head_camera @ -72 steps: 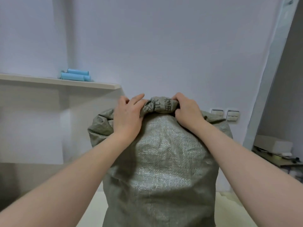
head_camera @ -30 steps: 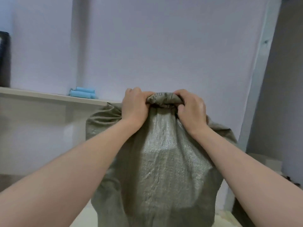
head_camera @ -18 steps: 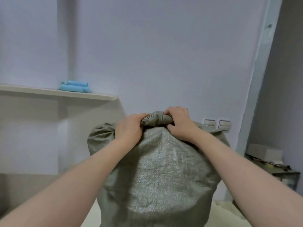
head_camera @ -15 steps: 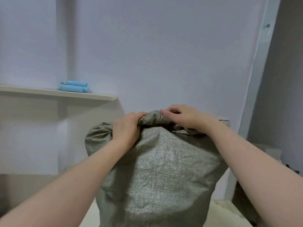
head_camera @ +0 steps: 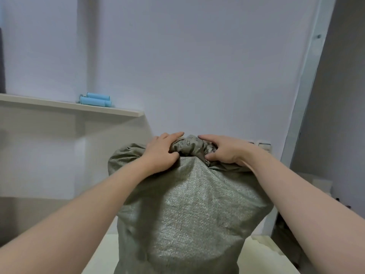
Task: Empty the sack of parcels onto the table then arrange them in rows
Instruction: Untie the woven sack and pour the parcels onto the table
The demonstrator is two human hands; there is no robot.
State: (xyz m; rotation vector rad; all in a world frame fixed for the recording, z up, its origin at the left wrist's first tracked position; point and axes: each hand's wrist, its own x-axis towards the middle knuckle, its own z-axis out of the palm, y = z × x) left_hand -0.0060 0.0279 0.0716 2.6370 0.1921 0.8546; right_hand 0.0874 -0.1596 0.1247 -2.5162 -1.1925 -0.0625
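Observation:
A grey-green woven sack [head_camera: 187,214] stands upright and bulging in front of me, its lower part on the pale table [head_camera: 262,252]. Its top is twisted into a tight bunch [head_camera: 189,147] with dark print on it. My left hand [head_camera: 162,151] grips the left side of the bunch, thumb pressed into the fabric. My right hand [head_camera: 223,151] holds the right side, with its fingers laid over the top and its thumb tucked under. No parcels show; the sack hides whatever is inside.
A pale wall shelf [head_camera: 69,106] at the left carries blue rolls [head_camera: 94,99]. Wall switches [head_camera: 260,145] sit just behind the sack. A grey door frame [head_camera: 308,95] rises at the right, with a pale box [head_camera: 320,184] low beside it.
The sack was lifted about a second ago and has come back down. My right hand loosened its grip, spread its fingers over the bunch, and now clamps it again with the thumb.

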